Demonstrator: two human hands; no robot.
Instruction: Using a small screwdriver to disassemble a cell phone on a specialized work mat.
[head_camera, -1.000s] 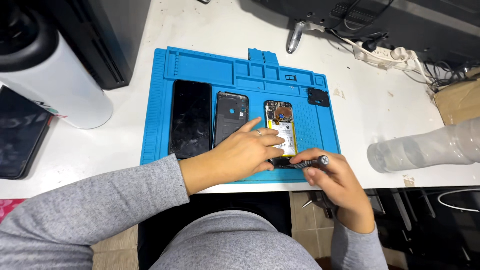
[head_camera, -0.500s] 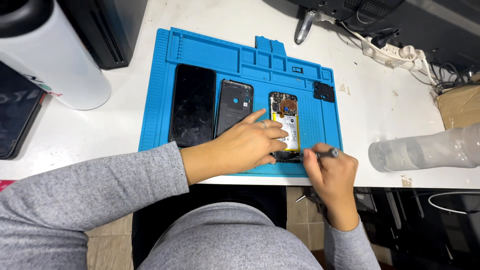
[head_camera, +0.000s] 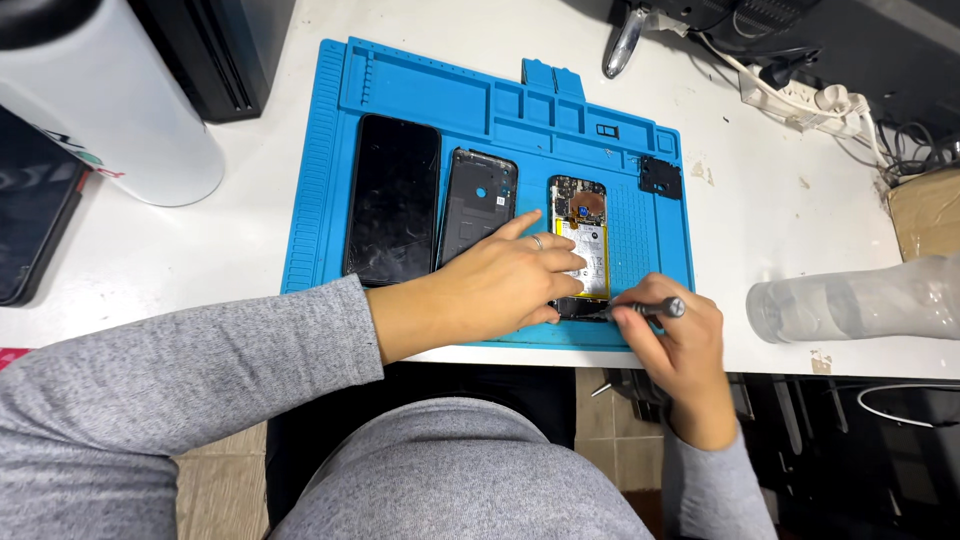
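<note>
Opened smartphone (head_camera: 580, 235) flat on blue silicone repair mat (head_camera: 330, 160), long axis running away from the body, camera end farthest.

Back removed, pale battery and dark circuit board exposed. Left hand (head_camera: 500, 285) palm down, fingers spread over lower half, pinning it. Right hand (head_camera: 665, 335) curled tight around slim dark screwdriver (head_camera: 645, 310), tip at bottom edge. Alongside on mat: black glossy screen panel (head_camera: 392, 200), matte dark back cover (head_camera: 478, 200). White worktop (head_camera: 780, 220) beneath.
</note>
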